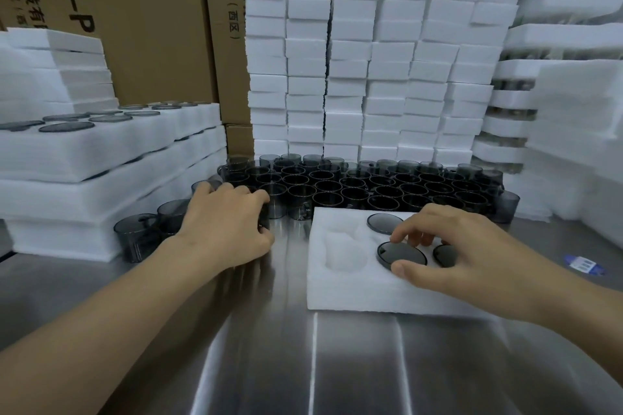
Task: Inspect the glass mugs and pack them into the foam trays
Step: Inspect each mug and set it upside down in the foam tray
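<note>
Fingers [397, 236] of right hand [451, 246] curled, thumb and forefinger pinching dark glass mug [401, 254] seated in foam tray [337, 293] on bench [286, 364]. Left hand [226, 226] left of tray, fingers curled round loose mug [276, 204] at front of mug cluster [371, 184] behind tray. Cartons [151, 27] far behind tray, printed "4.0-P" and "(西区)". Blue label [585, 264] right of tray, unreadable.

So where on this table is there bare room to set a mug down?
Bare steel table in front of the foam tray, plus the strip between it and the left hand. Crowded behind: loose mugs fill the back edge.
</note>
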`<state>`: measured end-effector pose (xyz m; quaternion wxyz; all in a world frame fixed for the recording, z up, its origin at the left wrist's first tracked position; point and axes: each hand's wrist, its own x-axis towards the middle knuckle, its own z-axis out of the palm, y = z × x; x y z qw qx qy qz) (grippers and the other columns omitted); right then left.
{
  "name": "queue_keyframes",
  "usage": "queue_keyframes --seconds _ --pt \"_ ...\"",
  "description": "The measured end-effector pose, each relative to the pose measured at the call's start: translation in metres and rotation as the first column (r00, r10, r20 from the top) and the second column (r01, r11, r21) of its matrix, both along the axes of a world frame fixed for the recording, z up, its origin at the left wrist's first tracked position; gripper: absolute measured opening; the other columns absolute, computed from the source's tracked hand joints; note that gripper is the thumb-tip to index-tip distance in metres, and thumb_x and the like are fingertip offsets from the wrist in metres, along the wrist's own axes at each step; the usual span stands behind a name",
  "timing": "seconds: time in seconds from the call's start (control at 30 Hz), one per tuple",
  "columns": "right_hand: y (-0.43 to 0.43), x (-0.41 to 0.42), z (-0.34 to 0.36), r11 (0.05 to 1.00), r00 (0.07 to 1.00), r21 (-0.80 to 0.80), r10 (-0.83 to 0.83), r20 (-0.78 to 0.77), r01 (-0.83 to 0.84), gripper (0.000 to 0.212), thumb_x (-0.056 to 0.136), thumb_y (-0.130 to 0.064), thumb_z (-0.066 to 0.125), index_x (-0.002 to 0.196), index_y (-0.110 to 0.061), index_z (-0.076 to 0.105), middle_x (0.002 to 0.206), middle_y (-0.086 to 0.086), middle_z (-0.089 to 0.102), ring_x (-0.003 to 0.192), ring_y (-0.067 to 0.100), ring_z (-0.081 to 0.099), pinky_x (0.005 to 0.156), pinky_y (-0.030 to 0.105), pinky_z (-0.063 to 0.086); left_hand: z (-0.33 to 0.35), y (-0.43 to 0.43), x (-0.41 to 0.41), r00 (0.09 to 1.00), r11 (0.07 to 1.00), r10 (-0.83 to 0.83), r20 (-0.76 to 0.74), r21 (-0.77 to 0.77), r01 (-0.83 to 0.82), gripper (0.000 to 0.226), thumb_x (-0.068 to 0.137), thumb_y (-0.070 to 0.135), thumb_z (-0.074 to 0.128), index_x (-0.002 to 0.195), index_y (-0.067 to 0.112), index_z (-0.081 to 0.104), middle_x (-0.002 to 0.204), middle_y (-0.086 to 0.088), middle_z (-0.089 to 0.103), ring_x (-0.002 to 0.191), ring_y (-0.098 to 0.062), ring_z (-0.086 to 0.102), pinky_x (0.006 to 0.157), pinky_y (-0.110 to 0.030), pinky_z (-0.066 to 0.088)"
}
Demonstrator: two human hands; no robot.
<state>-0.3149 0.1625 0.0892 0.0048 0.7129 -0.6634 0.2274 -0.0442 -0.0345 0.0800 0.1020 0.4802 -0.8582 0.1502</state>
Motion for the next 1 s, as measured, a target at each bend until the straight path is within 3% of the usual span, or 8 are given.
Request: queue_keyframes --seconds 0.23,0.3,0.4,0.53,0.6,0.73,0.83,1.0 --pt "-0.001 -0.002 -0.002 1.0 1.0 0.01 0.004 -0.008 -0.004 0.045 0.077 -0.086 0.052 0.11 -0.055 0.062 0.114 -0.03 0.056 0.11 -0.003 0.056 0.091 0.032 0.051 -0.002 0.005 -0.009 0.979 0.983 -0.157 -0.13 0.073 0.167 0.07 0.09 0.067 0.055 0.155 0.043 0.045 0.151 0.013 0.052 0.135 -0.019 0.048 0.112 -0.047 0.038" --pt "-0.001 -0.002 -0.002 1.0 1.0 0.008 0.005 -0.004 -0.005 0.046 0.077 -0.086 0.052 0.109 -0.055 0.062 0.115 -0.03 0.056 0.111 -0.002 0.056 0.091 0.032 0.051 -0.002 0.006 -0.009 0.976 0.972 -0.174 -0.128 0.138 0.191 0.078 0.083 0.073 0.053 0.155 0.046 0.041 0.14 0.017 0.057 0.129 -0.018 0.046 0.108 -0.046 0.038" --pt "-0.001 -0.002 -0.002 1.0 1.0 0.006 0.007 -0.008 -0.007 0.046 0.077 -0.086 0.052 0.108 -0.054 0.063 0.114 -0.03 0.056 0.11 -0.002 0.056 0.091 0.032 0.051 -0.006 0.003 -0.008 0.974 0.962 -0.19 -0.122 0.176 0.21 0.078 0.084 0.07 0.061 0.155 0.047 0.038 0.101 0.023 0.055 0.111 -0.014 0.043 0.101 -0.044 0.036" --pt "-0.001 -0.003 -0.002 1.0 1.0 0.009 0.013 -0.008 -0.013 0.046 0.078 -0.087 0.052 0.109 -0.054 0.062 0.114 -0.03 0.056 0.111 -0.003 0.056 0.091 0.031 0.051 -0.008 -0.001 -0.01 0.974 0.968 -0.146 -0.173 0.178 0.177 0.081 0.087 0.068 0.07 0.157 0.038 0.043 0.127 0.014 0.065 0.13 -0.018 0.051 0.11 -0.046 0.033" --pt "-0.001 -0.003 -0.002 1.0 1.0 0.01 0.011 -0.015 -0.011 0.046 0.078 -0.087 0.051 0.11 -0.055 0.062 0.115 -0.03 0.055 0.112 -0.003 0.055 0.091 0.031 0.051 -0.006 -0.002 -0.011 0.969 0.97 -0.114 -0.22 0.186 0.157 0.081 0.082 0.069 0.075 0.152 0.036 0.051 0.127 0.014 0.066 0.128 -0.018 0.053 0.107 -0.046 0.032" --pt "-0.001 -0.003 -0.002 1.0 1.0 0.014 0.008 -0.026 -0.008 0.046 0.079 -0.088 0.05 0.11 -0.056 0.061 0.116 -0.032 0.054 0.112 -0.004 0.055 0.091 0.029 0.051 -0.002 0.003 -0.011 0.87 0.979 -0.199 -0.452 -0.059 0.193 0.066 0.081 0.051 0.086 0.14 0.04 0.058 0.122 0.013 0.06 0.122 -0.019 0.054 0.099 -0.043 0.031" --pt "-0.001 -0.003 -0.002 1.0 1.0 0.014 0.007 -0.031 -0.007 0.047 0.079 -0.088 0.049 0.11 -0.055 0.062 0.116 -0.032 0.054 0.113 -0.005 0.054 0.091 0.028 0.05 0.005 0.011 -0.012 0.68 0.893 -0.43 -0.594 -0.389 0.225 0.065 0.081 0.024 0.09 0.139 0.033 0.061 0.129 0.007 0.06 0.125 -0.02 0.054 0.097 -0.036 0.033" --pt "-0.002 -0.001 -0.001 1.0 0.999 0.016 0.004 -0.033 -0.003 0.045 0.078 -0.086 0.049 0.107 -0.054 0.062 0.115 -0.032 0.053 0.112 -0.004 0.054 0.092 0.029 0.049 0.019 0.026 -0.015 0.456 0.716 -0.677 -0.578 -0.662 0.222 0.066 0.079 -0.001 0.085 0.138 0.02 0.064 0.132 -0.005 0.06 0.126 -0.026 0.055 0.105 -0.047 0.047"
